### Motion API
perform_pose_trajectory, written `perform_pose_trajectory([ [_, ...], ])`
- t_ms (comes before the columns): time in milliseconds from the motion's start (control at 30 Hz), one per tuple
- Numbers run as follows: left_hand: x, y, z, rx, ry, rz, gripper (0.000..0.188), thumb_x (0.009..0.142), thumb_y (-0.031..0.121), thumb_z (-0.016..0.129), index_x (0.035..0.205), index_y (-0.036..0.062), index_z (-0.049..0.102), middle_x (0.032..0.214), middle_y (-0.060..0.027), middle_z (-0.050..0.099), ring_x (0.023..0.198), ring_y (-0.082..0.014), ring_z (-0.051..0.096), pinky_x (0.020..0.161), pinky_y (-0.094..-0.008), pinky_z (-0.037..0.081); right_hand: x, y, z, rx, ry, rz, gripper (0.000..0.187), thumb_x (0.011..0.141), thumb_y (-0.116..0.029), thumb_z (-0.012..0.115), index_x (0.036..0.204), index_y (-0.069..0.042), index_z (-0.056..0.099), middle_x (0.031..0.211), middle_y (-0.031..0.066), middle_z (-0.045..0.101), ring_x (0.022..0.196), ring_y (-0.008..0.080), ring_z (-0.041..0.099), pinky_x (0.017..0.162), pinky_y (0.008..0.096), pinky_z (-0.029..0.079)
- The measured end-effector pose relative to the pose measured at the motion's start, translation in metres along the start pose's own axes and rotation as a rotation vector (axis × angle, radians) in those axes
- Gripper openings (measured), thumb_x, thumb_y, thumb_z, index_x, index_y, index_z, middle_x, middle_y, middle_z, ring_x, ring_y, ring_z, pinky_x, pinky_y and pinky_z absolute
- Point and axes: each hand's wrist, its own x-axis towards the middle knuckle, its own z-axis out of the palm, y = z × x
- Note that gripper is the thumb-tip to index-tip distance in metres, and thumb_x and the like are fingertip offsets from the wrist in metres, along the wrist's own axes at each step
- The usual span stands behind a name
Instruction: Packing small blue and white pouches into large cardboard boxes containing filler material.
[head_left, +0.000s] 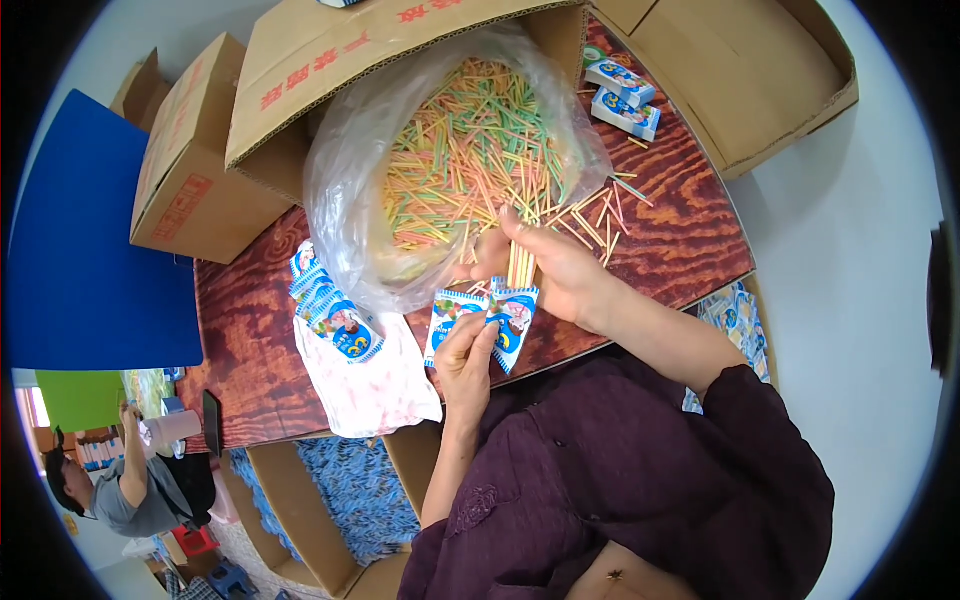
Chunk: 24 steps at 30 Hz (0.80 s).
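Observation:
My left hand (465, 362) pinches a small blue-and-white packet (515, 322) at its upper edge, with a second similar packet (445, 315) beside it by my fingers. Between the fingers of my right hand (560, 268) is a bundle of thin pale sticks (522, 262). Their lower ends meet the top of the packet; whether they are inside it I cannot tell. Just beyond, a clear plastic bag (345, 190) lies open, full of loose pink, yellow and green sticks (470, 150). My right fingers are close to the bag's near edge.
The bag spills from a cardboard box (270, 120) on the red-brown table (690, 235). Several packets (340, 325) overlap on a white cloth (365, 390) at left. Small boxes (625, 112) stand far right, near scattered sticks (600, 220). Another person (135, 485) is at lower left.

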Motion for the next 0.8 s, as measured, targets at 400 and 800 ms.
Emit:
perform_pose_trajectory([
  [400, 0.0, -0.027, -0.003, -0.438, 0.116, -0.101, 0.018, 0.089, 0.002, 0.059, 0.105, -0.0046, 0.066, 0.112, -0.0089, 0.062, 0.107, -0.0146, 0.053, 0.095, -0.0284, 0.04, -0.021, -0.019, 0.025, -0.844, -0.275, -0.274, 0.051, 0.089, -0.025, 0.064, 0.131, -0.002, 0.049, 0.126, 0.0102, 0.054, 0.121, 0.018, 0.046, 0.097, 0.0327, 0.039],
  [800, -0.003, 0.006, -0.015, -0.317, -0.037, -0.188, 0.021, 0.088, 0.003, 0.063, 0.109, -0.0006, 0.063, 0.101, -0.0023, 0.064, 0.093, -0.0086, 0.058, 0.085, -0.0231, 0.046, -0.018, -0.01, 0.021, -1.437, -0.13, -0.338, 0.008, 0.082, 0.001, 0.06, 0.09, 0.002, 0.062, 0.077, 0.0058, 0.057, 0.068, 0.0143, 0.055, 0.059, 0.0287, 0.041],
])
